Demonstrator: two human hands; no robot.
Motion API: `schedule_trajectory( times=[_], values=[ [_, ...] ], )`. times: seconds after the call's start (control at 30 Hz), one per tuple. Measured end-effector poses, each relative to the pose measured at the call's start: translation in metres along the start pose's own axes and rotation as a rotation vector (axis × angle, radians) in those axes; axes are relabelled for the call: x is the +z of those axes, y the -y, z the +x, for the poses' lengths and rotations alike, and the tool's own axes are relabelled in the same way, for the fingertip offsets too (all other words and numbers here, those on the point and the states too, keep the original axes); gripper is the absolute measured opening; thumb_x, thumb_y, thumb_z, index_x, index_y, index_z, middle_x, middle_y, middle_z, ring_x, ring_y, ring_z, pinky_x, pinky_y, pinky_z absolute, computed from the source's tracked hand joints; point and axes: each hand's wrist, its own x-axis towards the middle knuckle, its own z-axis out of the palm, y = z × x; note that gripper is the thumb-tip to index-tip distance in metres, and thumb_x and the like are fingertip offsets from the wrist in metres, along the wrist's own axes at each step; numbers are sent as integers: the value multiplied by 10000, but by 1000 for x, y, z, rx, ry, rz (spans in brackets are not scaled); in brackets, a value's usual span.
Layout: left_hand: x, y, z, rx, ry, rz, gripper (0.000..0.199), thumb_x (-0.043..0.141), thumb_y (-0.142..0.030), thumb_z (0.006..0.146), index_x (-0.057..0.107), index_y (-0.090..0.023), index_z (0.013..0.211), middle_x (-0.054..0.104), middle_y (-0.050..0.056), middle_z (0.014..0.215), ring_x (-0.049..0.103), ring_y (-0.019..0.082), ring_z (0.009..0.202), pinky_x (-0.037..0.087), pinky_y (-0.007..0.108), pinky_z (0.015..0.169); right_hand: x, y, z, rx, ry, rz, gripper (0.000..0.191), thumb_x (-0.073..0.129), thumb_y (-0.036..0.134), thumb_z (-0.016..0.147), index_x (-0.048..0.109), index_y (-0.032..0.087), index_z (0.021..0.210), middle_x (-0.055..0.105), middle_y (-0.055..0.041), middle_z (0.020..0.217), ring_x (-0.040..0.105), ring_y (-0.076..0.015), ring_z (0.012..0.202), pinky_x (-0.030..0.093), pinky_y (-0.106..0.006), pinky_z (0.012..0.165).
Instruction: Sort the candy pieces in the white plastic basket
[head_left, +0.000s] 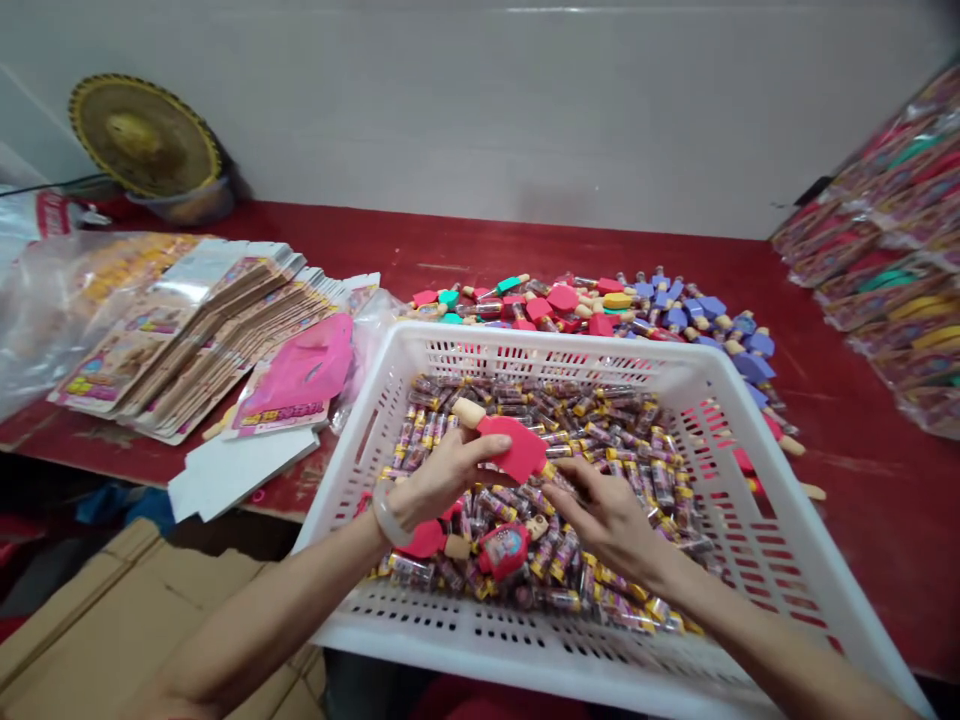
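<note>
Over the white plastic crate (540,345), the left hand (439,480) pinches a red lolly-shaped piece (511,448) between thumb and fingers; it looks light and stiff, easiest held by its flat head. Just beside it, the right hand (609,522) rests on small candy tubes (570,420), fingers loosely together; whether they grip one is unclear. More lolly pieces (600,310) lie on the red table (862,450).
</note>
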Motion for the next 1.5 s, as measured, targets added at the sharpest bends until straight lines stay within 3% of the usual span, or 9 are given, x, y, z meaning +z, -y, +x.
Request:
schedule_trajectory(
  times=[0.17,0.37,0.47,0.57,0.67,0.9,1.1,1.3,1.5],
  values=[
    [-2,-4,-7,48,65,102,415,765,-327,783,651,-119,1124,681,124,1083,642,233,990,544,325,864,-2,2,2,450,421,763,450,543,606,893,472,194,726,330,72,465,237,-88,372,185,-222,377],
    [-15,-13,2,6,97,332,549,635,-418,872,511,-114,1312,566,193,1314,593,286,1142,538,395,910,-23,-3,25,73,111,-83,386,565,503,911,627,171,1098,655,-48,801,559,-175,621,405,-272,576],
    [-43,-12,4,49,94,1040,698,643,-341,856,343,-138,1452,399,198,1479,453,311,1315,436,436,1049,-47,-17,73,70,-28,-373,367,537,468,922,667,157,1069,680,-76,814,598,-223,668,431,-313,634],
    [-69,1,-2,-87,161,1761,630,655,-253,814,437,-87,1382,519,206,1353,506,328,1237,417,447,1042,-54,-33,129,159,-244,-499,391,585,406,887,653,96,1117,684,-143,936,629,-305,834,473,-372,733],
    [-76,18,-8,-265,276,1953,536,732,-237,726,580,-73,1213,608,204,1203,538,350,1165,459,436,968,-21,-43,146,212,-240,-637,548,494,368,952,458,32,1384,660,-204,1025,635,-341,889,492,-432,773],
    [-72,23,1,-345,163,1870,521,847,-237,575,634,-81,1024,635,199,1107,598,337,1044,477,365,878,77,-83,83,-242,495,-901,355,611,94,831,642,174,1176,456,-161,1435,482,-329,1238,427,-430,968],
    [-62,1,-5,-250,73,1604,477,708,-435,760,514,-147,1087,644,63,939,603,198,782,424,259,620,42,-94,64,-264,495,-838,233,532,220,936,624,100,1113,666,-173,1068,623,-278,982,462,-383,874],
    [-18,-1,-21,-151,62,728,441,672,-505,792,500,-189,1048,607,-9,817,527,119,646,379,210,551,8,-51,21,-312,414,-416,356,377,301,980,514,123,1256,677,-131,1057,661,-227,831,491,-317,691],
    [26,11,-49,-245,29,659,453,747,-567,700,669,-176,915,598,-3,693,494,113,564,333,215,483,-21,-54,-30,-540,419,-382,311,484,378,971,550,233,1238,705,-102,825,653,-259,555,437,-322,440]
  ],
)
